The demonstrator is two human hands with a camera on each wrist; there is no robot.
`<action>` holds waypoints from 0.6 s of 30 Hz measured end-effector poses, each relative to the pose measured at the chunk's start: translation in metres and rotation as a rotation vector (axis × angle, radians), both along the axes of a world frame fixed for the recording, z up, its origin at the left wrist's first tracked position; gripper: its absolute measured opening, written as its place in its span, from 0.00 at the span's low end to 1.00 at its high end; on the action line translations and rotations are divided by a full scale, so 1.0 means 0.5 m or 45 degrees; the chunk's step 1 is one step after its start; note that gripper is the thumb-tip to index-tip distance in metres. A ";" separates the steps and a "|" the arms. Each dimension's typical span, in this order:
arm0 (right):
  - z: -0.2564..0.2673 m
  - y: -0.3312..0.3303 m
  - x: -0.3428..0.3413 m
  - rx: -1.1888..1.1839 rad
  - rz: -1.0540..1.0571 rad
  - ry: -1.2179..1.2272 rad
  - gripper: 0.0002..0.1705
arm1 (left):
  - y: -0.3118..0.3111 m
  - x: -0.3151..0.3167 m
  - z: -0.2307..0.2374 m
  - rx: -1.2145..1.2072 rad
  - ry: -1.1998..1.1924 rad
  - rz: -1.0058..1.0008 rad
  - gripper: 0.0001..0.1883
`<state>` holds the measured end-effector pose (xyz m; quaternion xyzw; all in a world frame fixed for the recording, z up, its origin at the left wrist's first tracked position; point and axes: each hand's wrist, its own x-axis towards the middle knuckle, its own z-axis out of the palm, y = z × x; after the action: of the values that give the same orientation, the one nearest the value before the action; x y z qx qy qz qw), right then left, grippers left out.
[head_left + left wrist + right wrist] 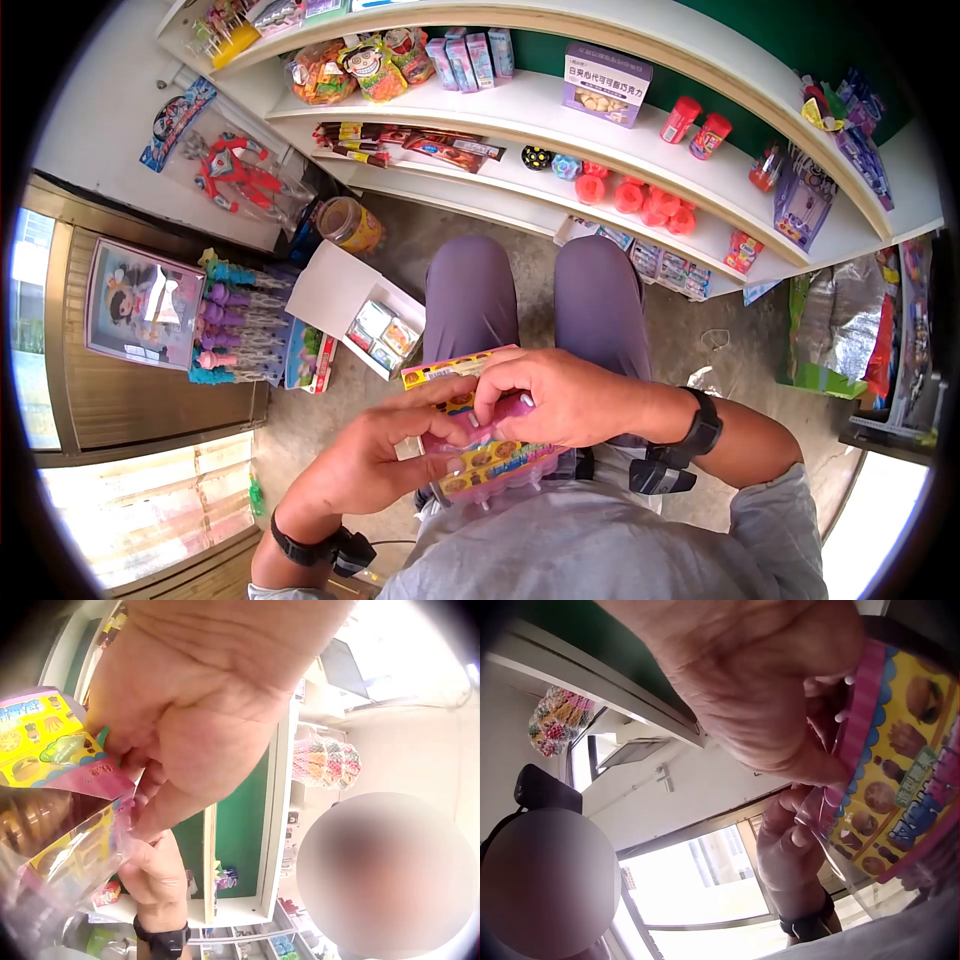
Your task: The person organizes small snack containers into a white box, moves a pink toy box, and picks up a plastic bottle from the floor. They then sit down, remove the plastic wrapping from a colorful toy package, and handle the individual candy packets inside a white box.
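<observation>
A pink and yellow candy box (500,455) printed with burgers, fries and cola bottles rests on the person's lap. Clear plastic film (82,877) hangs loosely along one side of it in the left wrist view. Brown pieces (37,821) show inside, behind the film. The left hand (375,455) grips the box's near left part, with its thumb across the printed face. From the right, the right hand (580,400) pinches the pink edge with thumb and curled fingers. The fingertips of both hands meet closely there and partly hide one another.
Curved white shelves (660,150) with snacks and a purple carton (605,85) stand ahead. On the floor to the left are an open white box (340,300) of small packets, a lidded jar (348,223) and a boxed doll (145,303). Bags and packs (850,310) stand right.
</observation>
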<state>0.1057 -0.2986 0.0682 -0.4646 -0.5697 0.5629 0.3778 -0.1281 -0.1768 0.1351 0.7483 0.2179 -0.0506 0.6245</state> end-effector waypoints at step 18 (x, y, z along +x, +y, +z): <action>0.044 0.023 -0.012 0.181 0.175 -0.227 0.10 | 0.032 -0.035 -0.043 -0.355 -0.130 0.127 0.15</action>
<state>0.0996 -0.2873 0.0900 -0.4447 -0.6699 0.5021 0.3184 -0.1455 -0.1610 0.1136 0.6443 0.2136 -0.0111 0.7343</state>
